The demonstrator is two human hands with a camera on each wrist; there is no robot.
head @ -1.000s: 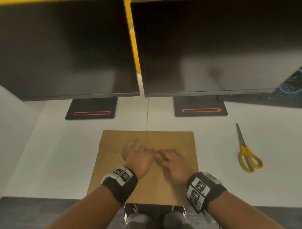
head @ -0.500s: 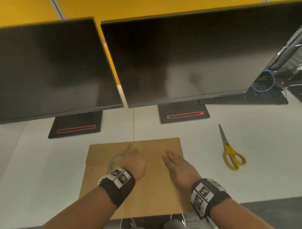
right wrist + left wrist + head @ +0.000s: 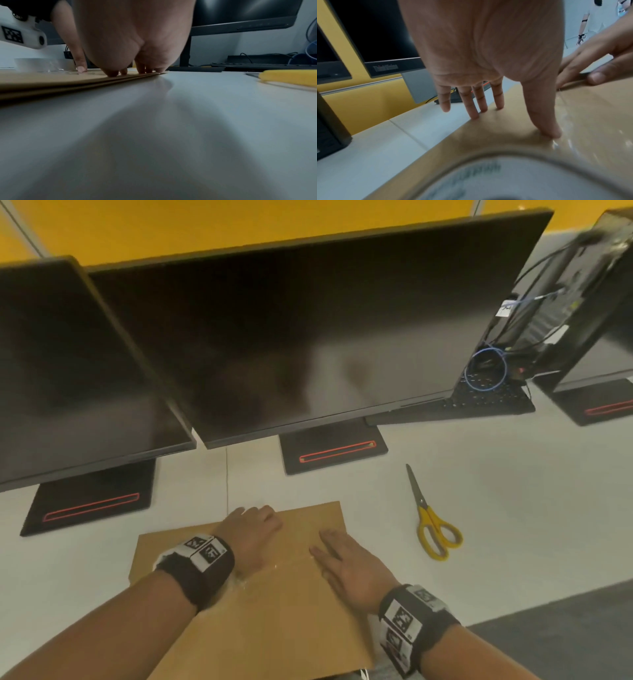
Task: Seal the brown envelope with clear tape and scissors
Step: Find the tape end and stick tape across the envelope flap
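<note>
While the brown envelope [image 3: 260, 611] lies flat on the white tabletop [image 3: 513, 508], it is pressed by the left hand [image 3: 251, 534] and right hand [image 3: 349, 566], fingers straight; the tape roll [image 3: 513, 180] sits under the left wrist, scissors [image 3: 432, 525] well right of the envelope.

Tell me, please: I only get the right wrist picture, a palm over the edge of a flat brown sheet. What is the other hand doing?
Observer: The left hand lies with straight fingers on the brown paper envelope. In the left wrist view its thumb presses on a shiny strip of clear tape.
Visitor: And the yellow bar at my right edge?
Observer: That is a handle of the yellow-handled metal scissors. They lie untouched on the white desk, to the right of the envelope, with the blades together.
Visitor: Is my hand gripping anything?
Observer: No. The head view shows the right hand flat on the envelope, fingers straight.
</note>
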